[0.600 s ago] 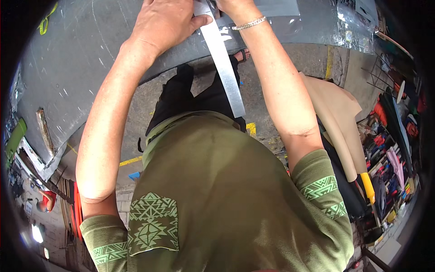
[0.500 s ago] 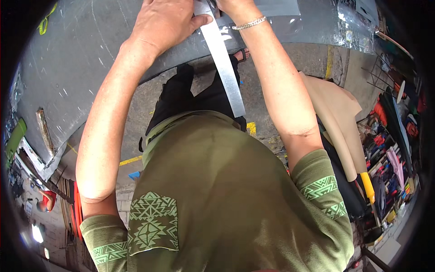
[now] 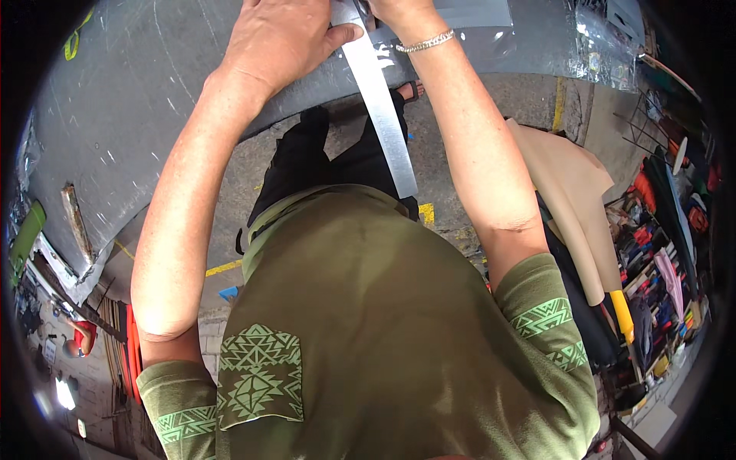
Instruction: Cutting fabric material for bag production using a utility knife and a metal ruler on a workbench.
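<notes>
A long metal ruler (image 3: pixel 381 107) lies over the edge of the grey worktable (image 3: pixel 146 107), and its free end sticks out toward my body. My left hand (image 3: pixel 280 38) holds it down at the top of the view, the thumb laid on the metal; the fingertips are cut off by the frame. Just right of the ruler is my right hand (image 3: pixel 405 14), with a bracelet (image 3: pixel 426 41) on the wrist. Its fingers are curled near a small dark object by the ruler, mostly out of frame, so I cannot make out what they hold.
Clear plastic sheeting (image 3: pixel 479 17) covers the table's right part. A piece of wood (image 3: pixel 77 222) and a yellow-green strap (image 3: pixel 73 42) lie at the left. Beige sheet material (image 3: pixel 560 184) stands at my right, beside crowded shelves. A person in red (image 3: pixel 83 337) is far left.
The view has shifted very slightly. Both hands and the ruler keep practically the same place on the table.
</notes>
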`<state>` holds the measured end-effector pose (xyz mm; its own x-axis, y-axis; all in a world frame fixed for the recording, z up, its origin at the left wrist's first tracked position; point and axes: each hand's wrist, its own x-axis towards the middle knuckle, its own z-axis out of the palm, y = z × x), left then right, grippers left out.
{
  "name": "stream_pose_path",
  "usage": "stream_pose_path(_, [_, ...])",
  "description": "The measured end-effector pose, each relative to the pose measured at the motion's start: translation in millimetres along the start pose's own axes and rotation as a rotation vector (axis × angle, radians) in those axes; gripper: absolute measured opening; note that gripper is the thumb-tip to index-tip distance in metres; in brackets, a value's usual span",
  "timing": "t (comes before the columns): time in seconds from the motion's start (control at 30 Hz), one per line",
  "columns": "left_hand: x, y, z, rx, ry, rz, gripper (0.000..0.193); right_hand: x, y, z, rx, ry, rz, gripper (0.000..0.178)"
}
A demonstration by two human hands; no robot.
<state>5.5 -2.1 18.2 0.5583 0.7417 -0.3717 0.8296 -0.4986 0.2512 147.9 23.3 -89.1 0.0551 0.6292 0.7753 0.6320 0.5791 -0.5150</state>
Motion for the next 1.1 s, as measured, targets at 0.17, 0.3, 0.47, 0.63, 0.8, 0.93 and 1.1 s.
stream_pose_path(0.17, [0.2,0.3,-0.5,-0.006,0.021,0.012,0.101,-3.3,3.7,3.0,-0.045,0.011,-0.058,0.049])
stream_pose_path(0.3, [2.6,-7.9,7.3,-0.041,0.062,0.057,0.101,-1.4,1.1,1.8,-0.039,0.018,-0.088,0.045])
stream_pose_path(0.47, [-1.3,-1.4,-1.0,0.017,0.015,0.025,0.099,7.2,-11.6,-3.2,-0.008,-0.054,-0.071,0.039])
stream_pose_path(0.63, [-0.3,-2.4,0.1,-0.006,0.041,0.049,0.098,19.4,-24.5,-11.3,-0.050,-0.282,0.260,0.036])
stream_pose_path(0.8, [-0.6,-2.1,-0.4,0.005,-0.012,0.009,0.098,8.1,-13.4,11.4,0.198,-0.046,0.450,0.036])
stream_pose_path(0.93, [0.9,-1.6,-1.2,0.020,-0.021,0.027,0.098,13.5,-1.9,2.0,-0.053,0.026,-0.159,0.042])
stream_pose_path(1.1, [1.7,-36.9,39.3,-0.289,0.300,0.297,0.097,60.0,-56.6,-16.5,0.508,-0.264,1.087,0.047])
